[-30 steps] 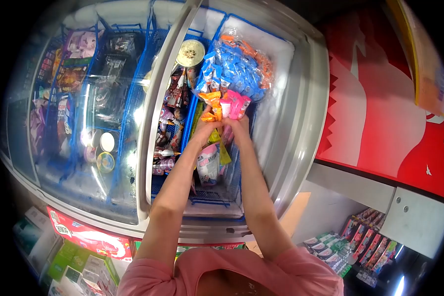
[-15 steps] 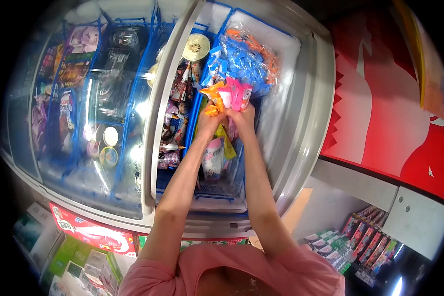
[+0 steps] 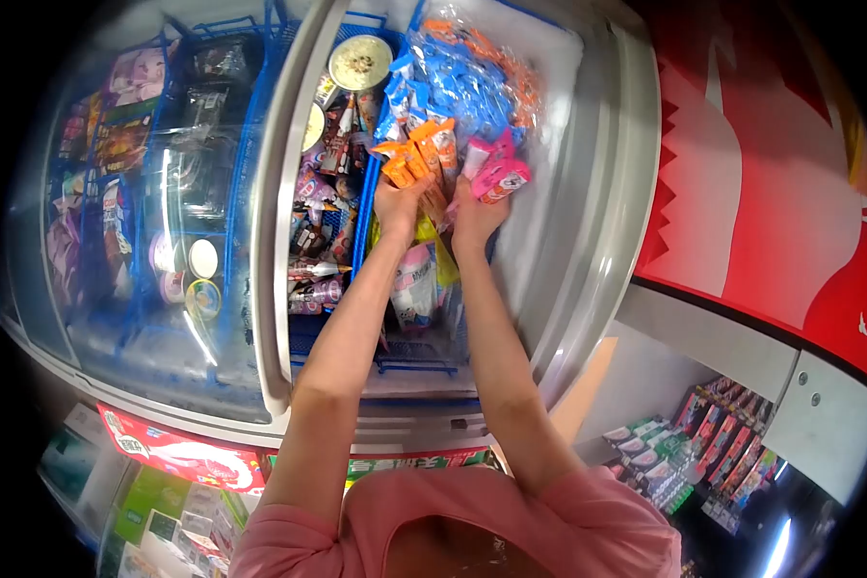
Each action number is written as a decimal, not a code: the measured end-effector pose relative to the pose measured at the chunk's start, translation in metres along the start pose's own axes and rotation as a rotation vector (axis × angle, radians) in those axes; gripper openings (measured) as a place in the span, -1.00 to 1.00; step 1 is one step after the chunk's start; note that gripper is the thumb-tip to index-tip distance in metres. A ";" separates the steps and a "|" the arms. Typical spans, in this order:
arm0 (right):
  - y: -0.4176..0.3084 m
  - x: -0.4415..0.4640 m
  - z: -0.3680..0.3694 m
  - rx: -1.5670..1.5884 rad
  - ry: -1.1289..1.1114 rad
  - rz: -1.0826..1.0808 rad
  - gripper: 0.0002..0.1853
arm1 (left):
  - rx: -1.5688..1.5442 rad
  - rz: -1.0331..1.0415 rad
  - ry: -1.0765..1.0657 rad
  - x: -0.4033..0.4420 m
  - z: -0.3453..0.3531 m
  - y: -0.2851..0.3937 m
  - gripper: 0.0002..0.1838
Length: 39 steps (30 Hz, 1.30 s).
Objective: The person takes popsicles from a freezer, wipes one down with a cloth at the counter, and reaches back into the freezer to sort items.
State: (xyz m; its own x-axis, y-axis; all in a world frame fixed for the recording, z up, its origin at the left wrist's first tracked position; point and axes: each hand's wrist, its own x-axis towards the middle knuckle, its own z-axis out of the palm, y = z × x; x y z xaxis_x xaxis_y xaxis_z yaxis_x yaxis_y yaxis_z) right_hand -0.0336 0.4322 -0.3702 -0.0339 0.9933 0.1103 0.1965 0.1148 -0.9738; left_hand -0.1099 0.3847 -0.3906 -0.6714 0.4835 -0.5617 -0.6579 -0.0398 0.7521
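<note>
My left hand [image 3: 397, 206] is closed around several orange-wrapped ice creams [image 3: 422, 154] inside the open freezer. To its right, my right hand [image 3: 478, 218] grips pink-wrapped ice creams [image 3: 500, 179] from below. Both bunches stick up past my fingers, and a gap separates them. Just beyond lies a heap of blue packets [image 3: 464, 89] in clear plastic, with orange ones along its far and right edges. Nearer me, under my forearms, a white and pink bag [image 3: 415, 287] sits beside yellow packaging [image 3: 444, 260]. My thumbs and fingertips are partly hidden by the wrappers.
Left of my hands, a blue wire basket [image 3: 364, 227] holds cone ice creams [image 3: 316, 268] and a round tub [image 3: 360, 63]. A sliding glass lid [image 3: 202, 318] covers the freezer's left half. The frosted right wall [image 3: 535, 241] rises close to my right arm.
My hands have moved apart: the left with the orange ice creams leftward, the right with the pink ones rightward. Before, both bunches were together. The camera view has shifted slightly.
</note>
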 end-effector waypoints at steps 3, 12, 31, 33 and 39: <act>-0.011 -0.003 -0.007 0.206 0.069 0.324 -0.64 | -0.075 -0.067 -0.057 -0.002 -0.004 0.002 -0.66; 0.024 -0.001 -0.002 0.188 0.075 0.148 -0.68 | -0.013 -0.067 -0.080 -0.010 -0.010 0.006 -0.80; 0.028 -0.001 0.008 -0.169 0.033 -0.038 -0.62 | 0.310 0.313 -0.140 -0.034 -0.008 0.096 -0.72; 0.050 -0.002 0.012 -0.153 0.018 -0.012 -0.58 | 0.170 0.123 -0.289 -0.049 -0.006 0.123 -0.74; 0.076 0.004 0.020 0.065 -0.047 0.010 -0.49 | -0.213 -0.074 -0.574 -0.075 -0.006 0.145 -0.78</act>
State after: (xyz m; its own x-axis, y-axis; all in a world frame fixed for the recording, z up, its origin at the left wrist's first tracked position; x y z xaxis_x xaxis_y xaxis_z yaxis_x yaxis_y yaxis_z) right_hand -0.0380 0.4442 -0.4474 -0.0784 0.9926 0.0925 0.1332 0.1024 -0.9858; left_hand -0.1567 0.3373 -0.2413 -0.3695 0.8830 -0.2894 -0.7890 -0.1335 0.5998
